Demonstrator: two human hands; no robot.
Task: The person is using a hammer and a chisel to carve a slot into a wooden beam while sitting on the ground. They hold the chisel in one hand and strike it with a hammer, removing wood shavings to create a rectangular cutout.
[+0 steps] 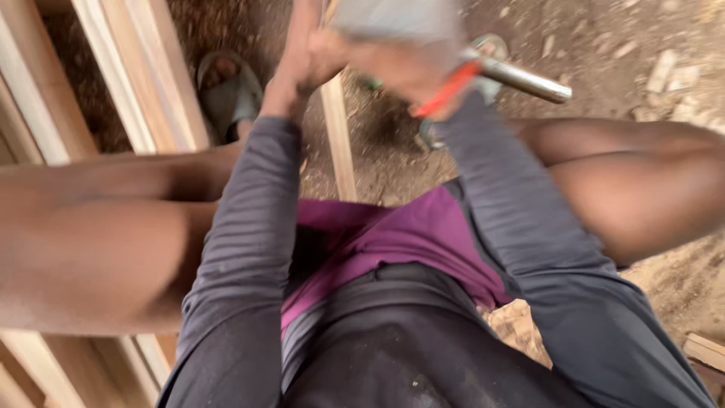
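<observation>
Both your hands work at the far edge of view: your left hand (302, 64) closes around a thin strip (337, 136) standing on the sawdust floor (604, 45), and your right hand (404, 68) grips a red-handled hammer (521, 79) just right of it.

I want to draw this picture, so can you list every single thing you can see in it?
Wooden strip: one, pale, upright at top centre, left hand on it.
Metal tool: one, silvery with a red-orange part, in the right hand; blurred, kind unclear.
Wooden boards: several, pale, along the left edge.
Wood scraps: a few, lower right.
Ground: brown dirt with sawdust.
Sandal: one, grey-green, on a foot at upper left.
Sleeves: two, dark grey.
Purple cloth: at the lap.
Legs: two, bare.
Left hand: gripping the strip.
Right hand: around the tool.
</observation>
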